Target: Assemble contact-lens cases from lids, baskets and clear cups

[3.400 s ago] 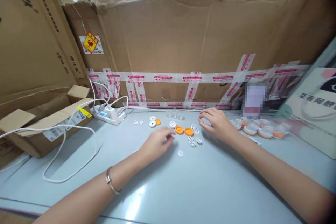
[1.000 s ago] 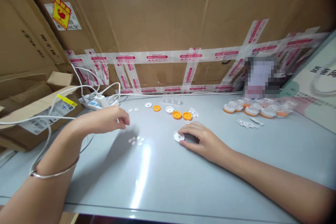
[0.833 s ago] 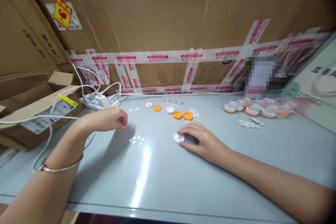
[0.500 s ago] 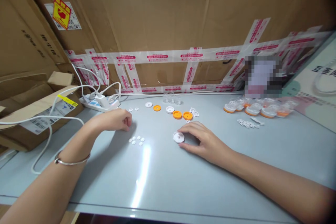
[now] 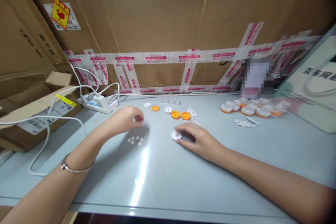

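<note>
My right hand (image 5: 201,138) pinches the rim of a white round disc (image 5: 175,135) on the table, thumb and fingers at its right side; a small bump shows at the disc's centre. Raised over the table, my left hand (image 5: 130,117) is closed in a pinch around a small white piece (image 5: 134,120), mostly hidden by the fingers. Below it lie several small white discs (image 5: 135,140). Beyond the hands are a white ring (image 5: 147,105), an orange ring (image 5: 155,108), a white cup-like disc (image 5: 168,110) and two orange round bases (image 5: 175,114).
Clear round covers (image 5: 170,99) stand at the back. White cut-out pieces (image 5: 193,112) lie behind my right hand, and more (image 5: 243,124) lie further right. Assembled orange-based units (image 5: 248,109) cluster at right. A power strip (image 5: 101,103) with white cables and a cardboard box (image 5: 49,112) are at left.
My left hand has moved right and lifted slightly, now with a small white piece showing in its fingers. The right hand keeps its grip on the white disc. The view shifted slightly.
</note>
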The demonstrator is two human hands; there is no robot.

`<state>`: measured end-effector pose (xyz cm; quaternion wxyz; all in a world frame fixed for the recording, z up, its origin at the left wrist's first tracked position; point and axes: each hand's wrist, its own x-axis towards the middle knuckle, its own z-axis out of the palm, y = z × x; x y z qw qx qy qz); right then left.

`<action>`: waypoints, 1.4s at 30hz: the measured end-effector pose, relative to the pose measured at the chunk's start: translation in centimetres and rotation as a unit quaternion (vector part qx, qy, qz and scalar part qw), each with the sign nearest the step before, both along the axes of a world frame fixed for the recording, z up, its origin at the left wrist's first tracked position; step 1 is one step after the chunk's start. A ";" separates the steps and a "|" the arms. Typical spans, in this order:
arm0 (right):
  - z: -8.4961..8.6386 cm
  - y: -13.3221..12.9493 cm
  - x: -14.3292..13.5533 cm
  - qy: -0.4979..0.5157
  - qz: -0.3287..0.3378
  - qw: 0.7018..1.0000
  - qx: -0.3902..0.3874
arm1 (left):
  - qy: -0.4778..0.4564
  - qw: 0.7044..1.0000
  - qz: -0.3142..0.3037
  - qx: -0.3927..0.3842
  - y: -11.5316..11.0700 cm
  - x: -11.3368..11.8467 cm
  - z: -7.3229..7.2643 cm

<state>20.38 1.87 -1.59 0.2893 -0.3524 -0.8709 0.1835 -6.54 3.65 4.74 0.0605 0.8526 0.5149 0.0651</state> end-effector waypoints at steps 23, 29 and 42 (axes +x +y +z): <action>-0.4 0.1 -0.1 0.060 0.016 0.996 -0.071 | -0.165 0.979 -0.099 0.072 -2.2 7.3 -5.3; -0.1 -0.1 -0.2 0.059 0.037 0.995 -0.077 | -0.193 0.975 -0.071 0.086 -2.4 7.6 -5.2; -0.4 -0.1 -0.2 0.057 0.029 0.995 -0.080 | -0.112 0.962 -0.193 0.160 -2.3 6.8 -5.5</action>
